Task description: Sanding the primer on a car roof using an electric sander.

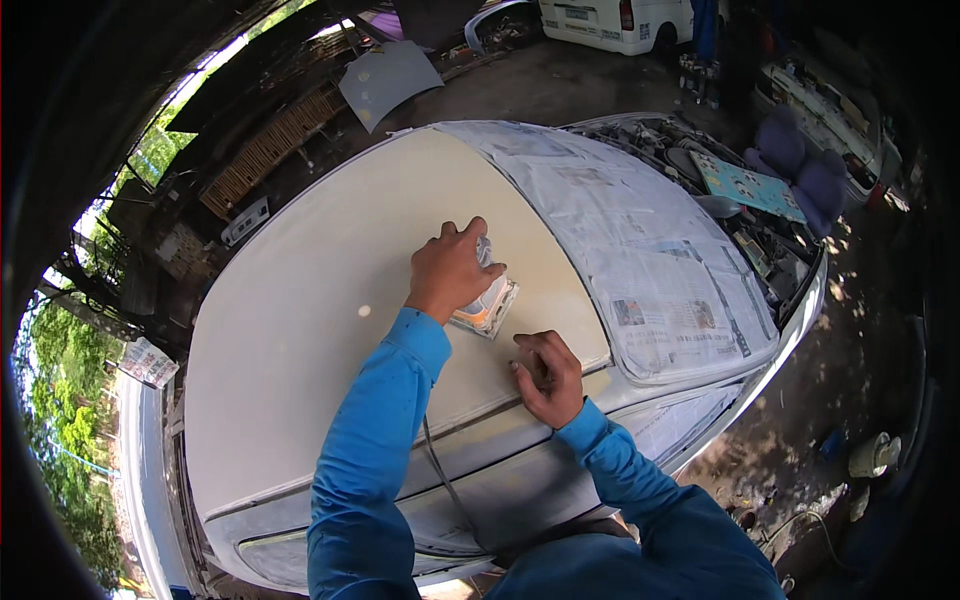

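Observation:
My left hand [452, 268] is wrapped over the top of a palm sander [486, 305] with a grey and orange body and a square pad. The pad rests on the pale, beige-grey car roof [300, 290]. A dark power cord [447, 480] runs down over the roof edge and the side of the car. To the right of the sander, nearer to me, my right hand [552, 380] hovers at or touches the roof by its edge. Its fingers are loosely bent, with a gap between thumb and forefinger, and nothing shows in them.
Newspaper [650, 250] covers the windshield on the right. Beyond it lies the exposed engine bay [770, 240], with a patterned board [748, 187] across it. A loose grey panel [388, 82], a wooden bench [270, 150] and a white van [610, 22] stand further off.

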The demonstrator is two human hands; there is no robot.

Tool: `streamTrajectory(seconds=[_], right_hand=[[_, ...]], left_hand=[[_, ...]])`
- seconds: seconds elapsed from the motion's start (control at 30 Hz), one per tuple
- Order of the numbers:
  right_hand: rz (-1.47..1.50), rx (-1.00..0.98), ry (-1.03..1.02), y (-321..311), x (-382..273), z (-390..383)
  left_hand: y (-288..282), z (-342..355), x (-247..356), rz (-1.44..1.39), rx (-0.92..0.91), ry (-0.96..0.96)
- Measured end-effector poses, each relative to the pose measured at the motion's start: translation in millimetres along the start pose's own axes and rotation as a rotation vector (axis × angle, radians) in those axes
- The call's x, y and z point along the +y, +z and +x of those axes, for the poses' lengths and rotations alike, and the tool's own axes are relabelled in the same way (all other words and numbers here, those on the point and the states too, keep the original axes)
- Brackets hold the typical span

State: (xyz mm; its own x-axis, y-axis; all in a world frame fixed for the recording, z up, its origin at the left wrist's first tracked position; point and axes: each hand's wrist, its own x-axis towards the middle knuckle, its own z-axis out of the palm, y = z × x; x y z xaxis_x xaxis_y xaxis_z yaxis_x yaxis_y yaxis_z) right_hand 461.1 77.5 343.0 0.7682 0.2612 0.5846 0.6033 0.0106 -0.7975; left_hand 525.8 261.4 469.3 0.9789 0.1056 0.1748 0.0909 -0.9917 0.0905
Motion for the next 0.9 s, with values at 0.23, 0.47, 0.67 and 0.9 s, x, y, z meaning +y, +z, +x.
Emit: streamTrajectory(seconds=[0.23,0.47,0.67,0.9], right_hand=[[0.120,0.045,0.145,-44,11,61],[0.041,-0.354,0.434,-68,31,146],[-0.520,-0.366,0.292,-59,22,150],[-0.738,-0.494,0.079,-61,-1,142]], left_hand=[[30,40,67,0.012,-0.106,-0.112],[20,32,86,-0.765,-0.491,-0.118],[25,-43,2,-1.133,-0.122,0.018],[19,-181,-129,-0.635,0.334,-0.230]])
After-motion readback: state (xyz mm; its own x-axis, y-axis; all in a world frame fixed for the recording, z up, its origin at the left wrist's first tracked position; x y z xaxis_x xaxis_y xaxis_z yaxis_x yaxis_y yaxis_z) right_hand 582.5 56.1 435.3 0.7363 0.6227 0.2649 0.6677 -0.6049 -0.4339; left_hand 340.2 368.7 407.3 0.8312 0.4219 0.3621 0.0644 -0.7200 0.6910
